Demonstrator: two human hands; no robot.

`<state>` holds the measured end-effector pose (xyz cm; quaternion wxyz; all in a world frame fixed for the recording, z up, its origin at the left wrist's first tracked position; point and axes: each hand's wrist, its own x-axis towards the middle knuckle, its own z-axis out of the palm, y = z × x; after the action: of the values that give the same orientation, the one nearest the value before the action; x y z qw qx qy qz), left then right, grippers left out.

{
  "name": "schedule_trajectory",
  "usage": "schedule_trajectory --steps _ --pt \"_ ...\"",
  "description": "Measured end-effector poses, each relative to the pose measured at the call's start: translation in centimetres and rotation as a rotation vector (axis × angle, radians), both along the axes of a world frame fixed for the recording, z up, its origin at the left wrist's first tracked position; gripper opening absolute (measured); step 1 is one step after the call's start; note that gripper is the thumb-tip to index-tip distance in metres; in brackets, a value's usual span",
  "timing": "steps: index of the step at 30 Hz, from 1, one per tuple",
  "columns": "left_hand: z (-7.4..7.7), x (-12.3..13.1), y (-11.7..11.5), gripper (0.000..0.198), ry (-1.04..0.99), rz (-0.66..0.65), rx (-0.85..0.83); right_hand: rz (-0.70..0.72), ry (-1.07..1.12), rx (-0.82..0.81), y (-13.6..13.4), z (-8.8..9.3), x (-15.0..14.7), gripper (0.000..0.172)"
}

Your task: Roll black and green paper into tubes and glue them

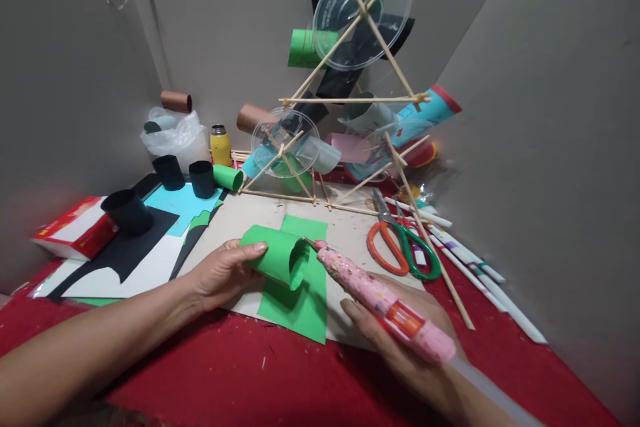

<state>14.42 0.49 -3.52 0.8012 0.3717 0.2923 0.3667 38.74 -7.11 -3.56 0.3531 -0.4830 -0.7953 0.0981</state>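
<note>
My left hand (223,274) grips a green paper tube (270,255) between thumb and fingers, its open end facing right. In my right hand (400,334) is a pink hot glue gun (385,300), with a clear glue stick (493,387) trailing from its back. The metal nozzle reaches the tube's upper edge at the open end; whether it touches I cannot tell. A flat green paper sheet (310,310) lies beneath the tube, on a beige board (240,220). To the right rest orange-handled scissors (385,250) and green-handled scissors (425,260).
A stick frame (350,100) with clear plastic discs and coloured tubes rises at the back. Black paper tubes (127,210), paper sheets and a red-and-white box (80,227) occupy the left. Rolled paper sticks (485,280) lie at right on red cloth (225,374). Grey walls surround everything.
</note>
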Motion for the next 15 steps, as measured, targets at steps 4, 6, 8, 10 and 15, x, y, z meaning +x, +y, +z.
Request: schedule_trajectory --steps 4,6,8,10,15 --pt "-0.03 -0.09 0.08 0.024 -0.006 -0.006 -0.005 0.002 0.007 0.003 0.01 0.03 -0.01 0.028" --pt "0.03 -0.11 0.05 0.023 -0.011 -0.008 -0.005 0.009 0.007 0.0 0.03 0.04 -0.01 0.027" --pt "0.11 -0.11 0.01 0.022 -0.011 -0.005 -0.011 0.012 0.007 0.002 0.04 0.08 -0.01 0.026" --pt "0.19 -0.09 -0.03 0.022 -0.012 0.002 -0.023 0.01 0.004 0.002 0.03 0.14 -0.02 0.025" --pt "0.23 -0.1 -0.05 0.022 -0.025 0.023 -0.053 -0.006 0.005 0.009 0.01 0.24 -0.06 0.024"
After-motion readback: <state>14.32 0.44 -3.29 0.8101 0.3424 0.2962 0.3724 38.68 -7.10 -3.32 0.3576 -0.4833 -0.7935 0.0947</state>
